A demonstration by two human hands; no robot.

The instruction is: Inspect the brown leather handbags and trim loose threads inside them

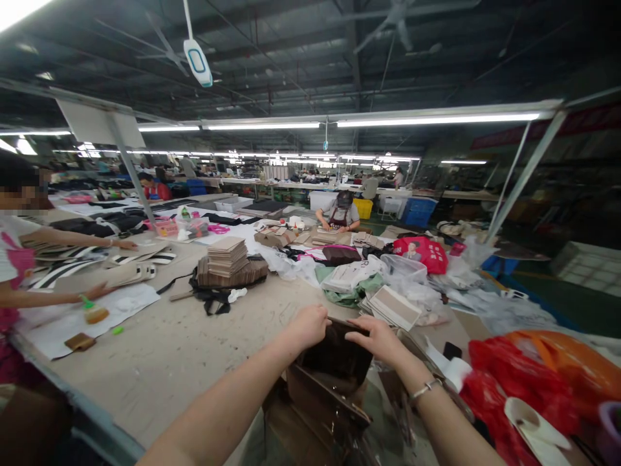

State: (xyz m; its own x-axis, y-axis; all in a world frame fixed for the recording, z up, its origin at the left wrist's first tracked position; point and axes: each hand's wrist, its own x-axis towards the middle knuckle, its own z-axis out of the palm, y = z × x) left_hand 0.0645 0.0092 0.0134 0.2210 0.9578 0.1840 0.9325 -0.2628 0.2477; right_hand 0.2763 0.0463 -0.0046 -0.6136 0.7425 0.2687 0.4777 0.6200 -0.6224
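At the lower centre of the frame, the left hand [310, 325] and right hand [381, 339] grip 1 brown bag [320, 396] by its upper rim, apparently spaced so its mouth stands open.

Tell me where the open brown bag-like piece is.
In the head view, the open brown bag-like piece is low, just right of centre, its rim held by the left hand and right hand, left of the crumpled red plastic bag.
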